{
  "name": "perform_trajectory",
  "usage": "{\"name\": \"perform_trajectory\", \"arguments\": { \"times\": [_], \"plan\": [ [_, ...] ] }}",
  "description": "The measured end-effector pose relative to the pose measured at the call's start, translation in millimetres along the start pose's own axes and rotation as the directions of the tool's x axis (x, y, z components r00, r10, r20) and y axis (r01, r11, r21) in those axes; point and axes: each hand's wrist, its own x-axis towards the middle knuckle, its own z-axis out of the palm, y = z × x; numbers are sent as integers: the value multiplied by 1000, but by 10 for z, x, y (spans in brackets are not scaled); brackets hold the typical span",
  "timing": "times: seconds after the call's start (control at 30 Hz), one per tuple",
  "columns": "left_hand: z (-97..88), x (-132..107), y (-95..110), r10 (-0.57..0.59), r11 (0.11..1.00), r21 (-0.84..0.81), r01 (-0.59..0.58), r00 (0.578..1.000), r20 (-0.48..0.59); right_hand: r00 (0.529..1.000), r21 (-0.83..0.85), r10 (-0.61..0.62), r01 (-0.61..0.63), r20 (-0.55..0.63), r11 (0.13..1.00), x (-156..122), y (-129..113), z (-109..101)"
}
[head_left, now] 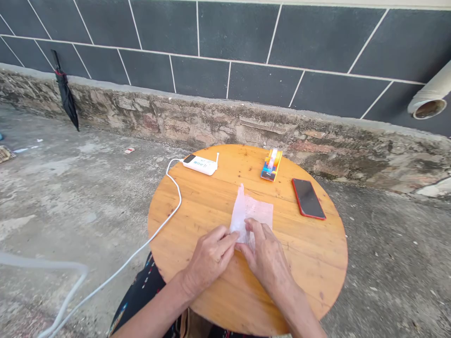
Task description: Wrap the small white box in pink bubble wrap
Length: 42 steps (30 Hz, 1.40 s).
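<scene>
A thin, translucent pinkish sheet (260, 209), perhaps bubble wrap or a plastic bag, lies on the round wooden table, its left part raised in a fold. My left hand (214, 251) pinches the sheet's near left corner between thumb and forefinger. From the other side my right hand (264, 249) grips the near part with curled fingers, close beside the left fingertips. The fingers cover the near edge, so whether anything lies inside the fold cannot be seen.
On the wooden table (197, 206) stand a tape dispenser (271, 164), a red-edged phone (308, 199) and a white device (200, 164) with a small antenna. Its white cable (148, 241) runs off the left edge. A black umbrella (66, 94) leans against the wall beyond.
</scene>
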Motion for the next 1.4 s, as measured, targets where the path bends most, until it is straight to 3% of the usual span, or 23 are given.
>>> {"name": "perform_trajectory", "arguments": {
  "times": [0.2,0.37,0.43,0.53,0.6,0.7,1.0,1.07,1.17,1.27,1.4],
  "plan": [
    [-98,42,-15,88,994,60,-97,987,132,997,-30,-75,76,34,997,-40,-4,-15],
    [-210,53,-14,12,996,-93,8,979,205,991,-84,-129,131,27,988,-89,23,8],
    [-252,30,-43,-51,971,-223,91,983,179,991,-106,-133,134,12,985,-105,28,22],
    [-270,-7,-94,-143,935,-321,153,988,55,992,-117,-125,124,6,985,-125,34,33],
    [-245,-3,-108,-124,943,-314,113,992,-14,993,-111,-122,122,3,986,-134,41,33],
    [-168,58,-97,-5,959,-282,-11,998,-57,991,-98,-130,128,-10,987,-141,52,32],
    [-58,181,-115,184,960,-214,-182,983,-13,995,-1,-89,89,45,996,-210,19,-127],
    [-62,188,-124,197,960,-201,-192,980,5,999,32,-24,25,-32,999,-312,62,-221],
    [-53,206,-128,206,960,-199,-199,979,13,960,96,259,-249,-110,964,-533,169,-329],
    [-31,220,-129,210,958,-201,-206,978,-2,845,251,535,-522,21,815,-720,251,-338],
    [-6,219,-126,225,952,-207,-224,974,-20,751,498,623,-634,217,591,-723,261,-229]
  ]
}}
